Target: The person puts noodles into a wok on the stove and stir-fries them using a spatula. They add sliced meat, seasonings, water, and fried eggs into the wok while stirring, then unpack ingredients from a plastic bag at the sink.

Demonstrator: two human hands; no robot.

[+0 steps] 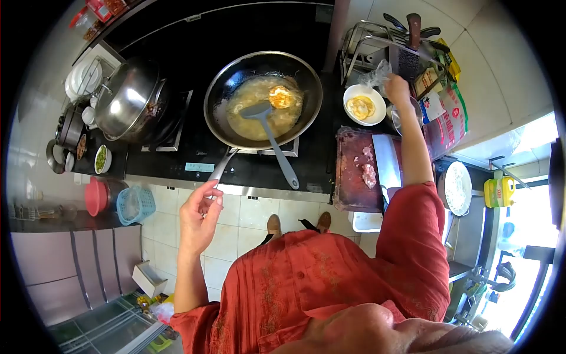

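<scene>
My left hand is at the near end of the wok handle, its curled fingers and thumb loosely around the tip. In the wok, a browned fried egg sits in cloudy, bubbling liquid. A grey spatula rests in it, its handle over the near rim. To the right, my right hand is closed at a crumpled clear plastic bag; the fingertips are partly hidden. Just left of that wrist stands a white bowl holding fried egg. A metal bowl is partly under the forearm.
A cutting board carries raw meat and a cleaver. Behind are a knife rack and seasoning packets. A lidded pot stands on the left burner, near a bowl of chopped greens.
</scene>
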